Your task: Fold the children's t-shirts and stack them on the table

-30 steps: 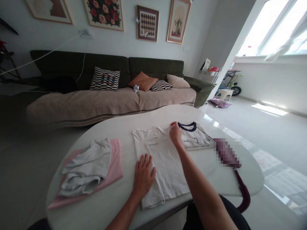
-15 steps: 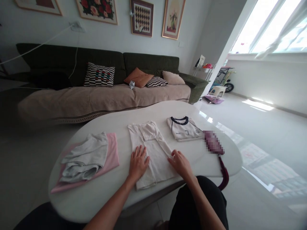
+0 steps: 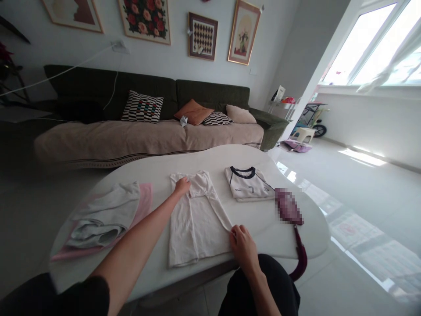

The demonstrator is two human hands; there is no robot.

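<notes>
A white T-shirt lies flat and partly folded on the white oval table in front of me. My left hand reaches across to its far left corner near the collar, fingers closed on the cloth. My right hand rests at the shirt's near right edge, fingers curled on the fabric. A folded white jersey with a dark collar lies to the right of the shirt.
A crumpled grey garment sits on a pink cloth at the table's left. A blurred maroon object with a strap lies at the right edge. A dark green sofa with cushions stands behind the table.
My left hand moved from the shirt's near middle up to its far left corner. My right hand shifted slightly toward the near right edge. The view tilted a little.
</notes>
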